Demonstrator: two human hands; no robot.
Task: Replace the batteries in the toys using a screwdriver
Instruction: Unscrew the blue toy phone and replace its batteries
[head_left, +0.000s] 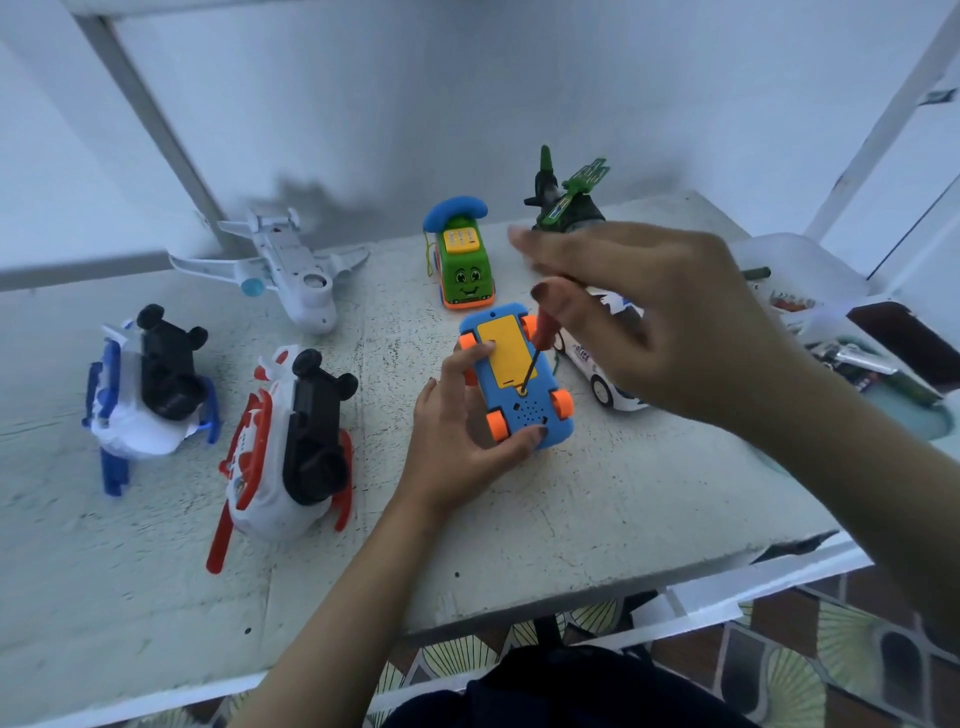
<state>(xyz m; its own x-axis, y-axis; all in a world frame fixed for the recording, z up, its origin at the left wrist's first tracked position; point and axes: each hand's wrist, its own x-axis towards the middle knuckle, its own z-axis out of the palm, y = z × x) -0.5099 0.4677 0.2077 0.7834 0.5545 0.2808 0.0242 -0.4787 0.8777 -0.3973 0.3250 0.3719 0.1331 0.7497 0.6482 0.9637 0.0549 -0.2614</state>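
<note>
Screwdriver (538, 347) tip meets rectangular yellow hatch (500, 358) on blue toy (525, 417)

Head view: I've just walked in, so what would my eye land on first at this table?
First, the upturned blue toy car with orange wheels at the centre of the table: the left hand grips it while the right hand holds a red-handled screwdriver, tip at the near edge of the yellow cover. Next, at left, lie an overturned red-and-white toy and a blue-and-white toy.
</note>
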